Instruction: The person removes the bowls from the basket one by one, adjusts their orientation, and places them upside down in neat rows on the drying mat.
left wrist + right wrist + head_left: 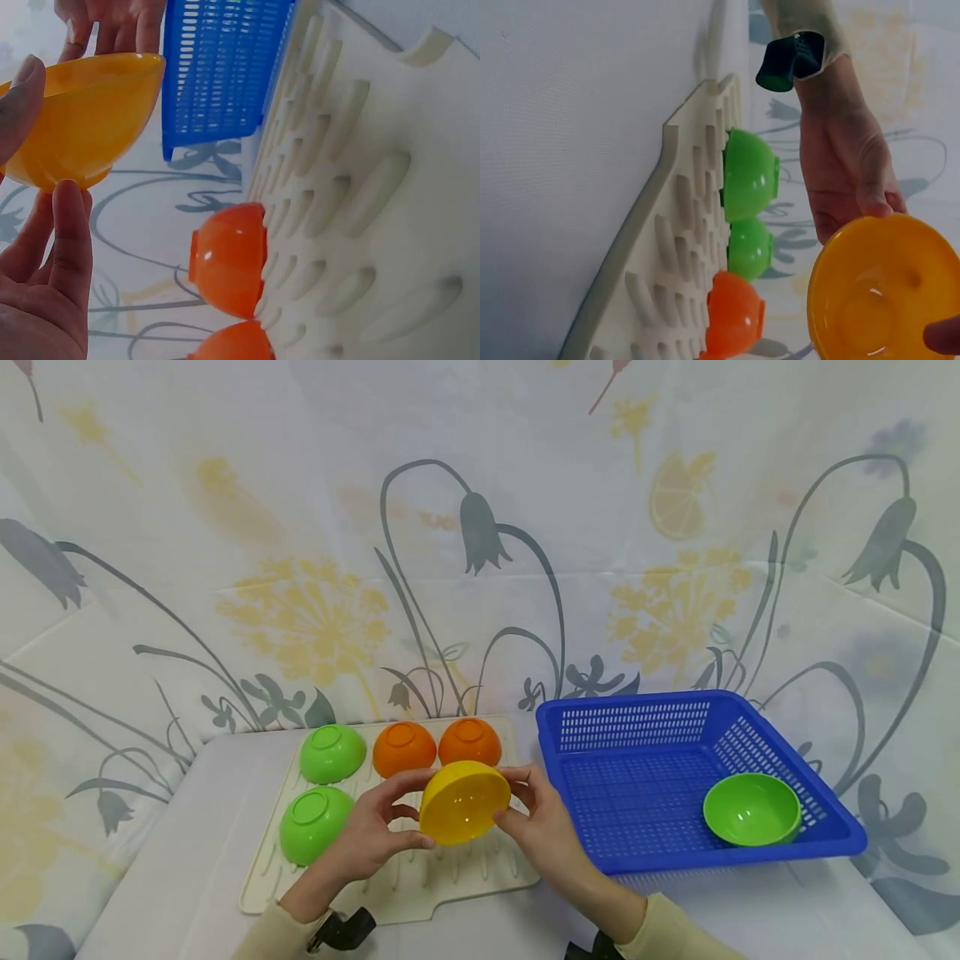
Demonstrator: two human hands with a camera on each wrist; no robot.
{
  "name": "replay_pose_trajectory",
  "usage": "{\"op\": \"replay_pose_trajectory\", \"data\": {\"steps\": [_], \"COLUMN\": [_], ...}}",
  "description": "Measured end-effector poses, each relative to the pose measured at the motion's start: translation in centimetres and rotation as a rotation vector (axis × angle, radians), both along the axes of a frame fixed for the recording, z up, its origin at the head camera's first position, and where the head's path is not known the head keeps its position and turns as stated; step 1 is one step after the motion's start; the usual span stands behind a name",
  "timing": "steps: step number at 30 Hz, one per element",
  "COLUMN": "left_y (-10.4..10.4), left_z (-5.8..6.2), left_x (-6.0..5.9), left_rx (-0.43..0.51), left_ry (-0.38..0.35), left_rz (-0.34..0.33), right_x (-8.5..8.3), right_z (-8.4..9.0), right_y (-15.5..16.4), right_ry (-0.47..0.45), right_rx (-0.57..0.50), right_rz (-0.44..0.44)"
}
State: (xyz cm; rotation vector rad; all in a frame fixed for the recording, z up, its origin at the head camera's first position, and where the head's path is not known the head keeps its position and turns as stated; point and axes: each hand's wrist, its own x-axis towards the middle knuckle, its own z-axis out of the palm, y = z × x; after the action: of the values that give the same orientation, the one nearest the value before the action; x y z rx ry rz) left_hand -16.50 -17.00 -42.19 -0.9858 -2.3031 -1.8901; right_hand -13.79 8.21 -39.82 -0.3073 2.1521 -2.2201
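On the drying mat (450, 881), left to right: two green bowls (332, 752) and two orange bowls (404, 748), all upturned. Above the mat's near edge, left hand (367, 839) and right hand (543, 827) pinch the yellow bowl (463, 802) by rim and base, tilted. Risk: a slip from fingertip hold would strike the orange bowls. At the table's right edge, the blue basket (637, 860) holds one green bowl (752, 810) in its near right corner; open room remains.
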Motion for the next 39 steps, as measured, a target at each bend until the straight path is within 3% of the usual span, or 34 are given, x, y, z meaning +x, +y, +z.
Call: {"op": "replay_pose_trajectory", "data": {"steps": [4,10,13,17,24,29,34,39], "left_y": [-0.2,-0.1,0.0,0.2,0.6,0.9,1.0,0.8], "left_z": [0.4,1.2,1.5,1.7,1.4,1.2,1.2,1.1], "left_x": [0.1,0.6,0.9,1.1,1.3,1.5,1.6,1.7], "left_rx": [-0.046,-0.19,-0.239,-0.246,-0.157,-0.142,-0.108,-0.063], "left_ry": [0.088,0.265,0.352,0.41,0.327,0.16,0.002,-0.029], "left_rz": [0.026,0.104,0.105,0.077,0.066,0.104,0.073,0.05], "right_x": [0.1,0.3,0.4,0.4,0.4,0.4,0.5,0.4], "right_z": [0.0,0.1,0.1,0.1,0.0,0.1,0.3,0.2], "right_y": [0.0,-0.2,-0.3,-0.3,-0.3,-0.3,-0.3,-0.1], "right_ry": [-0.014,-0.013,-0.072,-0.167,-0.204,-0.194,-0.194,-0.178], "right_rx": [0.008,-0.002,-0.058,-0.114,-0.158,-0.189,-0.22,-0.212], "right_rz": [0.003,0.014,0.07,0.145,0.168,0.168,0.18,0.21]}}
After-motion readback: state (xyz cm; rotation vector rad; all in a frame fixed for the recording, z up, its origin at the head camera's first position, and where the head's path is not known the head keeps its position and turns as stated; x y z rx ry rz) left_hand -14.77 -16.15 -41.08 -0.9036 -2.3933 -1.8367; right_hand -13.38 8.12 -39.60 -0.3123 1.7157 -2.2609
